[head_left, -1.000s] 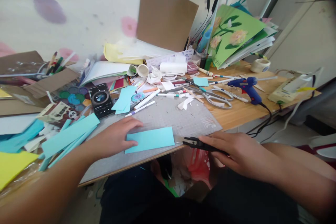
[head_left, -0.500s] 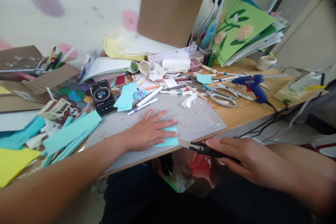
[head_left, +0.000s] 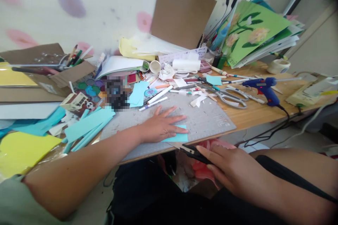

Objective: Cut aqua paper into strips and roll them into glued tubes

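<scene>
My left hand (head_left: 161, 124) lies flat with fingers spread on a small light-blue piece of paper (head_left: 182, 134), pressing it against the grey cutting mat (head_left: 211, 119). Part of the paper is hidden under the fingers. In my right hand (head_left: 229, 168) is a black utility knife (head_left: 194, 152), gripped by its handle at the mat's front edge. Its bare blade points left, with the tip by the paper's lower edge; whether the two touch, I cannot tell.
Beyond the mat lie grey-handled scissors (head_left: 232, 98), several pens and paper scraps. A blue glue gun (head_left: 266, 89) rests on the right. Light-blue strips (head_left: 87, 123) and a panda-printed box (head_left: 77, 103) are on the left. A brown board (head_left: 182, 12) leans at the back.
The knife has moved left, from the paper's right corner to below its lower edge. My left hand stays on the paper. The whole view has shifted somewhat.
</scene>
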Demonstrator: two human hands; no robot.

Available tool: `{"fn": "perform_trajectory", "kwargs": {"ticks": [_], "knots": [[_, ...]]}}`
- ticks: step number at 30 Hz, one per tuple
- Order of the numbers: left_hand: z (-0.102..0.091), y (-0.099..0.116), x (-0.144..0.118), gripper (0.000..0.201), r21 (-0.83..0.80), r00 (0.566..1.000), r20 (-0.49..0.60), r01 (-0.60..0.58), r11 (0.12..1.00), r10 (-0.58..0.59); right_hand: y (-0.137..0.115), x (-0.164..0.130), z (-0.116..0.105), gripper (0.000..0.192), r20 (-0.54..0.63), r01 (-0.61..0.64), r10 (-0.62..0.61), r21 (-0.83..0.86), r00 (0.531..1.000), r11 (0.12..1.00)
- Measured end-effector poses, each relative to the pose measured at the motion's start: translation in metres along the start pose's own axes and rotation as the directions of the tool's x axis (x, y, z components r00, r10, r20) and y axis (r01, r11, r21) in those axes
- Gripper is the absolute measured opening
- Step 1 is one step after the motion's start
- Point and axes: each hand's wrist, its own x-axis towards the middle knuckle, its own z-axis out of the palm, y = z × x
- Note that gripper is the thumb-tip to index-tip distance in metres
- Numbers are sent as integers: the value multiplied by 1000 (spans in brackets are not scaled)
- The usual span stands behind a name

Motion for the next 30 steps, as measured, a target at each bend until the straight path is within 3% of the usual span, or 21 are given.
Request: {"fn": "perform_trajectory", "kwargs": {"ticks": [4,9,13,30], "knots": [[-3,7,-3,42,37,1000,-5,12,999,-12,3,-3,-2,48,9,-13,13,18,1000,1000],[-6,7,-5,43,70,1000,-4,4,998,-4,21,-15,-2,47,-99,97,-103,-63,990,993],[-2,0,-5,41,57,1000,4,-15,998,15,24,-13,-2,46,-116,152,-160,-75,980,986],[6,-3,-4,38,56,997,-42,-69,996,71,-52,40,11,48,24,98,-100,64,995,993]]}}
